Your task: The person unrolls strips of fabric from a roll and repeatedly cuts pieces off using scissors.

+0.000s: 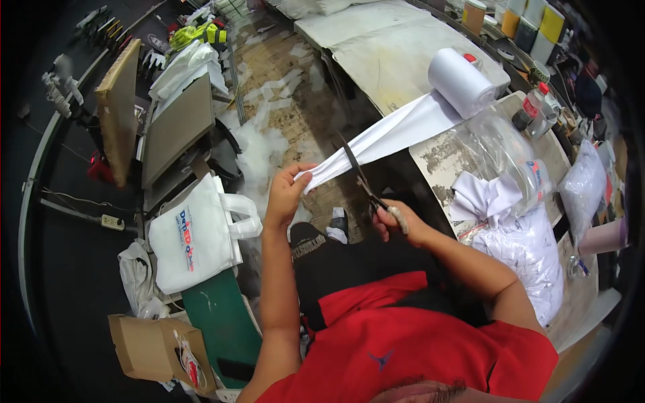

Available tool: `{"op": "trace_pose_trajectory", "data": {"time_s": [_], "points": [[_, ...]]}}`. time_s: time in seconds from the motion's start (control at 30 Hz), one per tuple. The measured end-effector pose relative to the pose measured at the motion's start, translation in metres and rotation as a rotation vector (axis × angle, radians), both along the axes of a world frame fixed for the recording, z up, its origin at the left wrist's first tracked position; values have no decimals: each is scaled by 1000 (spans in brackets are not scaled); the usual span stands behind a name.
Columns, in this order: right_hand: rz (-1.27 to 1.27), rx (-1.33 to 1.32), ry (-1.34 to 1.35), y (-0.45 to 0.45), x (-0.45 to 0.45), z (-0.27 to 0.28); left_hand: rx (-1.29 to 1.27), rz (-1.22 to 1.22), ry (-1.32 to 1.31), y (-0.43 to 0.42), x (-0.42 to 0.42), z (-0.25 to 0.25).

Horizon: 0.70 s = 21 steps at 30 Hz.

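From my end this looks like the cutting step: the left hand [289,191] is pinching the loose end of a white fabric strip [396,134] that runs out from the roll [462,84] on the white-topped table [386,40]. The right hand [398,221] is wrapped round the scissors [363,181], blades across the strip. Can't tell if one's underneath. I'd say the next move calls for steady tension and a straight blade line.
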State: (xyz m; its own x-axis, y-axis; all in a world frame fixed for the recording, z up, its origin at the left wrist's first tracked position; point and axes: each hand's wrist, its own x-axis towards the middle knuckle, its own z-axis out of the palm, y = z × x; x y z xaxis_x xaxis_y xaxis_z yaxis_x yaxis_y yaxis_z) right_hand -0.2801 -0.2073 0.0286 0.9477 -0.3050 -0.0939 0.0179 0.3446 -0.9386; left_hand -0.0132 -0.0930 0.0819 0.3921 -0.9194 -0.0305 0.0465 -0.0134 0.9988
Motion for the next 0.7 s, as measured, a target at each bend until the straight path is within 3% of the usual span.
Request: {"op": "trace_pose_trajectory", "data": {"time_s": [0.37, 0.63, 0.7], "points": [[-23, -18, 123, -17, -2, 26, -50, 14, 124, 3, -7, -11], [-56, -55, 189, -22, -2, 21, 310, -250, -416, -15, 17, -33], [-63, -72, 194, -22, -1, 19, 173, -160, -327, -25, 6, -36]]}}
